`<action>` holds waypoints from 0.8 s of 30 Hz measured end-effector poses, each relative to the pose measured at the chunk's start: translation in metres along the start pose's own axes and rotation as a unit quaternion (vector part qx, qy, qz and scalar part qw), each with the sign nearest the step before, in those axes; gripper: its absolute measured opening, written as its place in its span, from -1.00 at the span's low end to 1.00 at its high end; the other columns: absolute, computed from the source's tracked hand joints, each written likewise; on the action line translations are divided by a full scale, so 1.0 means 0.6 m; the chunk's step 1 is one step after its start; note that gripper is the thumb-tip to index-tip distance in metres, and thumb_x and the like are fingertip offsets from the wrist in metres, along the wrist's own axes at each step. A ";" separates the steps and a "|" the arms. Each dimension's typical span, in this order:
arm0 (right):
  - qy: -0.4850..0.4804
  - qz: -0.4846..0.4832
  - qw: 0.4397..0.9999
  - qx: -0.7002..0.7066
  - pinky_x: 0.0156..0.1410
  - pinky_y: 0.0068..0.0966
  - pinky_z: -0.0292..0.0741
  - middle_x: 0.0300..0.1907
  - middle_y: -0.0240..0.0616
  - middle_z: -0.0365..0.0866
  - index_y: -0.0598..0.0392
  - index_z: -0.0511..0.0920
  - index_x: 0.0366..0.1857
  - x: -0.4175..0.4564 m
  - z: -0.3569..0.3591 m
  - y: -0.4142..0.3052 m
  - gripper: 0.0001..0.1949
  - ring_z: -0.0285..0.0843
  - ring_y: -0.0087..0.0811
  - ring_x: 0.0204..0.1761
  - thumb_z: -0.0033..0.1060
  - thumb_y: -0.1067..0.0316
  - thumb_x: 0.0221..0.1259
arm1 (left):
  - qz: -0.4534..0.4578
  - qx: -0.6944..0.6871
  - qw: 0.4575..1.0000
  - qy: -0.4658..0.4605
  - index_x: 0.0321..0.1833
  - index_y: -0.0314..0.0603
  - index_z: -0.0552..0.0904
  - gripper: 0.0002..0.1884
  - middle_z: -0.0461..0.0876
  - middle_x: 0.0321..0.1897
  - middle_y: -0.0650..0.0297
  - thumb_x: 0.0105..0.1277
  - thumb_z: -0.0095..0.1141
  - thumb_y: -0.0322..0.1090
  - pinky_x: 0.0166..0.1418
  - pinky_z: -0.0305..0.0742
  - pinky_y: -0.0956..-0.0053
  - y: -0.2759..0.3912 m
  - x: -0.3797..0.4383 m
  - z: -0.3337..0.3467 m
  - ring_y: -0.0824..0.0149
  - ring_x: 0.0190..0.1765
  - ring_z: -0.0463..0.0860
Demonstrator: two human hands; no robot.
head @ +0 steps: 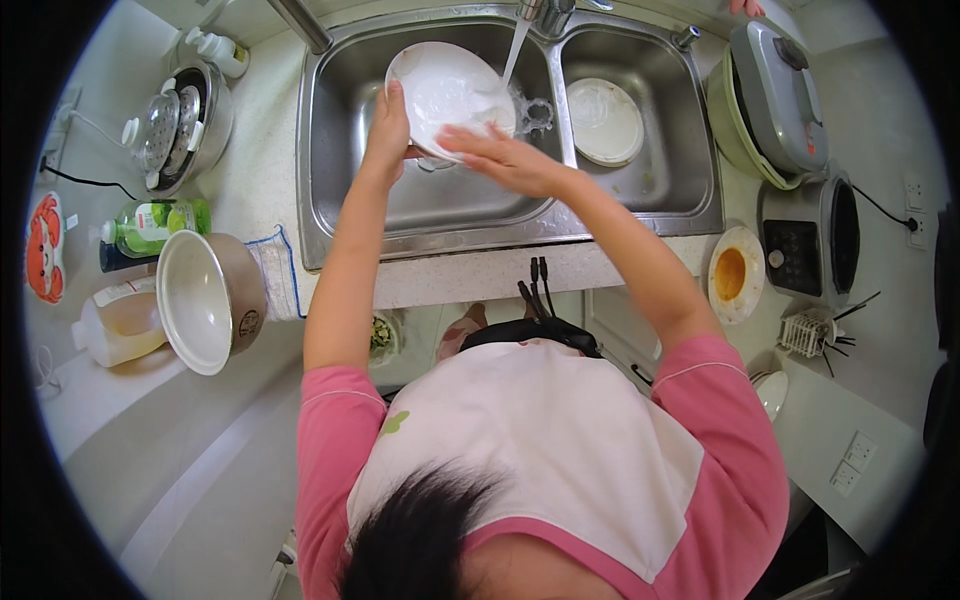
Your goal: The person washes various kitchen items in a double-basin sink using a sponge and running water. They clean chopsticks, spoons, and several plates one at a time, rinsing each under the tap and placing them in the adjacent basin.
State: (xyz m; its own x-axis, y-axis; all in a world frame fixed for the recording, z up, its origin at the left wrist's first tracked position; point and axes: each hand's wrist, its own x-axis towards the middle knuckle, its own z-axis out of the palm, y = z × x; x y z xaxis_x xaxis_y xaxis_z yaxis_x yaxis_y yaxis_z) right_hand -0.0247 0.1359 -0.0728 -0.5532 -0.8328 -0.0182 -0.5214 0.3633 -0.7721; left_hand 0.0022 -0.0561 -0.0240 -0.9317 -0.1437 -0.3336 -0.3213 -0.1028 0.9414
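A white plate (450, 90) is tilted over the left basin of a stainless steel sink (442, 244). My left hand (388, 131) grips its left rim, the thumb on the upper face. Against the plate's lower right part lies my right hand (510, 161), flat, its fingers extended and slightly blurred. From the faucet (529, 9) water (515, 52) runs down at the plate's right edge and splashes near the drain (538, 114). Another white plate (606, 122) rests in the right basin, and what may be one more shows beneath it.
Left counter: a steel pot with steamer parts (214, 112), a green detergent bottle (161, 221), a tilted pot (196, 300), a jug (124, 322) and a cloth (277, 274). Right: a green basin (724, 120), a rice cooker (806, 236), a stained dish (736, 275) and a utensil rack (806, 332).
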 end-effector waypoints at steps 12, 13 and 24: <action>-0.002 0.040 0.999 -0.025 0.58 -0.14 -0.27 0.49 -0.22 0.03 -0.18 0.14 0.44 -0.010 -0.025 -0.039 -0.54 -0.13 -0.35 0.54 -0.41 0.08 0.51 | -0.030 0.026 0.999 -0.011 0.32 -0.07 0.22 -0.41 0.52 0.08 0.09 0.46 -0.39 0.22 -0.29 0.74 0.22 0.000 0.004 -0.002 0.20 -0.08 0.69; -0.009 0.108 0.988 -0.113 0.57 -0.11 -0.26 0.49 -0.25 0.03 -0.21 0.14 0.44 -0.009 -0.029 -0.032 -0.54 -0.13 -0.36 0.54 -0.41 0.09 0.51 | -0.035 0.018 0.998 -0.053 0.32 -0.07 0.22 -0.41 0.52 0.08 0.09 0.46 -0.39 0.22 -0.30 0.73 0.23 0.002 0.000 0.001 0.20 -0.08 0.69; -0.029 0.139 0.979 -0.148 0.58 -0.42 -0.28 0.53 -0.26 -0.12 -0.13 0.07 0.46 0.008 -0.009 0.011 -0.49 -0.25 -0.25 0.56 -0.34 0.04 0.50 | -0.003 0.032 0.999 0.000 0.37 -0.02 0.19 -0.37 0.52 0.09 0.12 0.44 -0.39 0.26 -0.28 0.72 0.19 0.013 -0.003 0.004 0.17 -0.08 0.68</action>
State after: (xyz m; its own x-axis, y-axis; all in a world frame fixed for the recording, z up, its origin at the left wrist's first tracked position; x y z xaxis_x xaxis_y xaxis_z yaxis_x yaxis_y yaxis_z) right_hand -0.0344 0.1369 -0.0746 -0.6672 -0.7041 -0.2432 -0.5261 0.6765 -0.5152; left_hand 0.0011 -0.0544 -0.0157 -0.9294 -0.1436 -0.3399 -0.3376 -0.0408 0.9404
